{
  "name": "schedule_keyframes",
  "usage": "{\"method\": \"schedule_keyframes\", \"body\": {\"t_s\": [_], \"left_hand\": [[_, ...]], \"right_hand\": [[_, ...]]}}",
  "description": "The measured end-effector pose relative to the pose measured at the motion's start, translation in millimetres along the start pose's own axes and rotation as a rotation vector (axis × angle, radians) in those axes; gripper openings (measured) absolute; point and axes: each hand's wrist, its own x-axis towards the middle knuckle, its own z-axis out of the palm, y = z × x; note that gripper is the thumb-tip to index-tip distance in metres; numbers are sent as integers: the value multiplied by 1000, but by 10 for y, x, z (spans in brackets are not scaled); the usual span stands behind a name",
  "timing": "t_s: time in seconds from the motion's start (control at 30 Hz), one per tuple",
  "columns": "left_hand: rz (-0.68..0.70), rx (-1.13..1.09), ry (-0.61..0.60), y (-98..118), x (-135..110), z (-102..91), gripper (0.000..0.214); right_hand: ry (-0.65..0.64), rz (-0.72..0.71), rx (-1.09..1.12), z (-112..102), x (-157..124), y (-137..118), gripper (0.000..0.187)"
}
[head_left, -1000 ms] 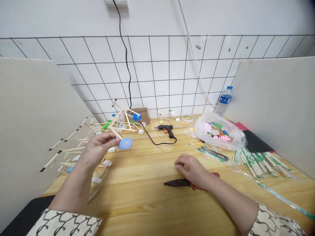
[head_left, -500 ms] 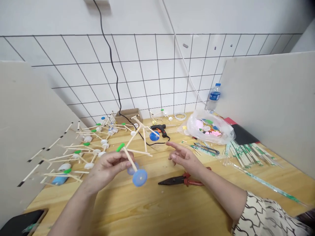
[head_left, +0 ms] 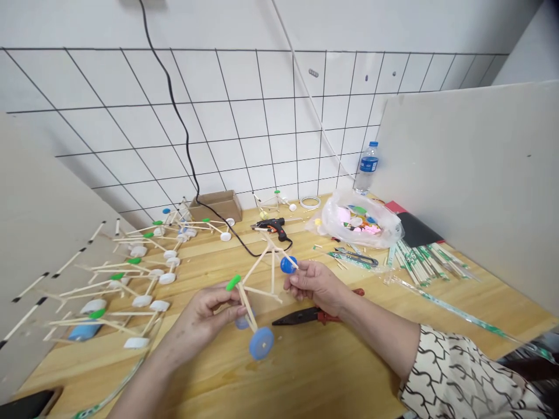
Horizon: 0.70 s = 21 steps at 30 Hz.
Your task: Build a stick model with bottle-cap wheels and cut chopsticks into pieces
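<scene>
The left hand [head_left: 204,317] pinches a stick of the craft-stick frame [head_left: 273,276] just above its blue bottle-cap wheel [head_left: 261,343], while the right hand [head_left: 314,285] pinches the frame's far end beside a blue cap [head_left: 288,265]. Needle-nose pliers [head_left: 297,316] lie just below the right hand, and a hot glue gun [head_left: 271,226] lies beyond the frame.

At the wooden table [head_left: 305,372], a person holds a stick-and-cap model [head_left: 257,291] between the left hand [head_left: 205,317] and the right hand [head_left: 314,285]. Long-nose pliers [head_left: 301,317] lie just below the right hand. To the left, a heap of similar models [head_left: 131,273] spreads across the table, with a cardboard box [head_left: 216,206] behind it against the tiled wall [head_left: 262,116]. A glue gun [head_left: 273,225] lies behind the hands. Further right sit a plastic bag [head_left: 353,218], a water bottle [head_left: 367,167] behind it, and bundled sticks [head_left: 419,262] nearer the partition board [head_left: 463,174].
</scene>
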Motion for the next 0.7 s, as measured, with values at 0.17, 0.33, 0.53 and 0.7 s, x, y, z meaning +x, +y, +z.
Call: {"method": "schedule_keyframes", "body": {"t_s": [0.17, 0.33, 0.53, 0.7], "left_hand": [[-53, -76, 13, -78, 8, -14, 15], [-94, -129, 48, -169, 18, -76, 17], [-99, -115, 169, -258, 24, -223, 18], [-116, -39, 368, -324, 20, -443, 22]], "right_hand": [[134, 85, -54, 30, -11, -33, 36], [237, 74, -107, 23, 2, -120, 25], [365, -27, -148, -4, -2, -355, 18], [507, -219, -162, -116, -27, -647, 19]]}}
